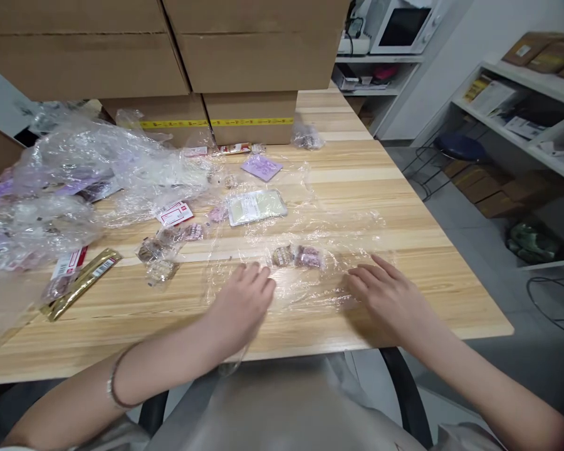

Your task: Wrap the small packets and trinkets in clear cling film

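The clear plastic bag (305, 250) lies flat on the wooden table (404, 188), near its front edge, and both hands rest on top of it. The left hand (242, 304) is open, palm down, with the fingers a little curled on the left part of the bag. The right hand (388, 297) is also open and flat, fingers spread, pressing on the right part. Between the hands, just beyond the fingertips, two small wrapped snacks (297, 256) show through the plastic. Further back is a pale green packet (256, 207), and behind it a purple sachet (262, 167). To the left lie a gold stick packet (82, 284) and a red-and-white sachet (175, 213), beside a heap of crumpled plastic wrap (79, 175). Cardboard boxes (169, 56) are stacked at the far edge of the table.
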A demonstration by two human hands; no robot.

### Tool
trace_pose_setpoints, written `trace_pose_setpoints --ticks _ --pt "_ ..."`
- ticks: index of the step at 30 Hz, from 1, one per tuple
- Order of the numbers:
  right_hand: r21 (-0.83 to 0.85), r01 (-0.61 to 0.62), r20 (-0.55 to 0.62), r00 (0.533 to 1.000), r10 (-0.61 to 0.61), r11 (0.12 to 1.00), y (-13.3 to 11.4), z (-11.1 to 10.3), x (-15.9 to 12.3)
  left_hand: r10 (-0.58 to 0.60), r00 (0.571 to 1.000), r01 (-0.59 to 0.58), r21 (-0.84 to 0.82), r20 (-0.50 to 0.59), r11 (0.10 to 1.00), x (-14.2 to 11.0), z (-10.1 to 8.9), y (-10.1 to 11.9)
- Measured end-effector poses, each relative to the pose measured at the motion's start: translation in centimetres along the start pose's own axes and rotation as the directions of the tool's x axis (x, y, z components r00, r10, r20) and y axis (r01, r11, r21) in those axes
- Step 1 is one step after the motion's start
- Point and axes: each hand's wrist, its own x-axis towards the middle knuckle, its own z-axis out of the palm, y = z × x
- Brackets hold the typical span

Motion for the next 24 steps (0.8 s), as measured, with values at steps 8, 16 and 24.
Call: trace_pose_setpoints --ticks 8,16,24 --pt "0.738 -0.416 0.348 0.909 0.229 0.532 8.0 0.1 -0.4 -0.044 0.988 0.108 -0.460 0.146 0.881 -5.2 -1.6 -12.0" --pt "0.853 -0.511 0.383 0.749 0.541 0.103 8.1 4.0 1.8 -0.257 0.963 0.151 -0.950 0.079 0.274 -2.4 -0.1 -12.8" --pt "0.856 -0.515 0.404 0.720 0.565 0.044 7.5 4.2 4.1 0.044 0.999 -0.038 -0.592 -0.005 0.805 -4.7 -0.7 -8.3"
